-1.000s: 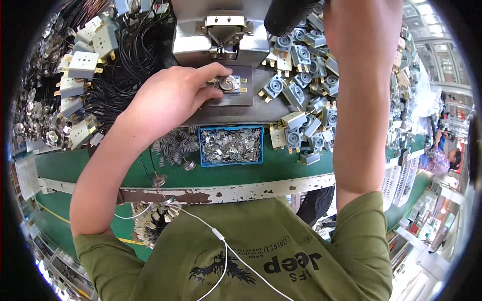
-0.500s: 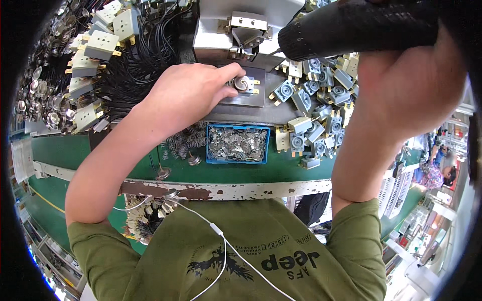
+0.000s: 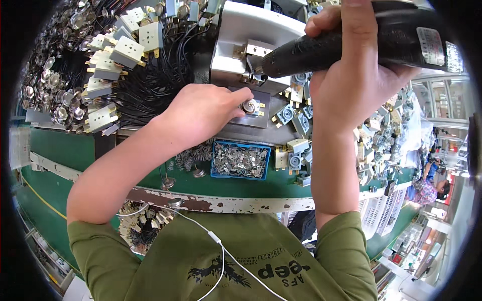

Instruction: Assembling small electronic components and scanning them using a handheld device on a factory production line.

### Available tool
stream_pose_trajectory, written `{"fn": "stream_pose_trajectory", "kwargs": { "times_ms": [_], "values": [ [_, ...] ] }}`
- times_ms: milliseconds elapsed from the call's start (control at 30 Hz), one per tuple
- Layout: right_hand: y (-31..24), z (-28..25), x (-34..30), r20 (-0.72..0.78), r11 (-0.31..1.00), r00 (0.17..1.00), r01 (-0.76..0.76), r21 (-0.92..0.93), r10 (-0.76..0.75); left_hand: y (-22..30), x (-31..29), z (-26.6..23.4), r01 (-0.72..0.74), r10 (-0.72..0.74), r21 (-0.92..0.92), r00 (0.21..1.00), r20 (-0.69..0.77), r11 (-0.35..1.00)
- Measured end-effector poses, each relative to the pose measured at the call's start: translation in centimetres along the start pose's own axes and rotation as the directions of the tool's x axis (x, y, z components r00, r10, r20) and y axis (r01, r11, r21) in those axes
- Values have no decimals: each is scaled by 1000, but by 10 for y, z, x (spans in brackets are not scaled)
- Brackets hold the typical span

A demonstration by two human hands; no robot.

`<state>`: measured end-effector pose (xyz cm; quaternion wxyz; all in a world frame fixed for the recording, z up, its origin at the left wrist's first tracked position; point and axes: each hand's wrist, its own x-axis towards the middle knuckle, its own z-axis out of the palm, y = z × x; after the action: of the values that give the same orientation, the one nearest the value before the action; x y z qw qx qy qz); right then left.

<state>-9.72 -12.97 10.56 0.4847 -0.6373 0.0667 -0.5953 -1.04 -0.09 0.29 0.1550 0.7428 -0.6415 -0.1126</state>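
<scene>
My left hand (image 3: 198, 111) reaches over the bench, its thumb and forefinger closed on a small round metal piece (image 3: 249, 105). That piece rests on a grey switch housing (image 3: 258, 106) with brass terminals, which lies on a flat metal plate (image 3: 261, 122). My right hand (image 3: 354, 83) is wrapped round a black power screwdriver (image 3: 314, 54), held slanting with its nose down to the left. The nose is at the bracket (image 3: 259, 49) on the front of a metal stand (image 3: 266, 22); whether its bit touches anything there is hidden.
A blue tray (image 3: 213, 159) of small metal clips stands near the bench edge, with loose springs (image 3: 190, 156) beside it. Grey housings (image 3: 296, 161) are heaped on the right. On the left lie white-topped housings (image 3: 128, 51), black wires (image 3: 145, 93) and round metal caps (image 3: 63, 100).
My right hand has brought the screwdriver left, its nose now at the stand's bracket. My left hand keeps its pinch on the round piece. The whole view has shifted slightly.
</scene>
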Motion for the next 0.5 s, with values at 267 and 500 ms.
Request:
{"fn": "stream_pose_trajectory", "kwargs": {
  "times_ms": [267,500],
  "values": [
    [6,3,1,7,1000,1000,4,11,-4,-2,1,1,22,-22,-9,999,37,1000],
    [-2,10,-8,5,993,997,-70,-97,71,-1,-2,1,10,-10,9,1000,6,1000]
  ]
}}
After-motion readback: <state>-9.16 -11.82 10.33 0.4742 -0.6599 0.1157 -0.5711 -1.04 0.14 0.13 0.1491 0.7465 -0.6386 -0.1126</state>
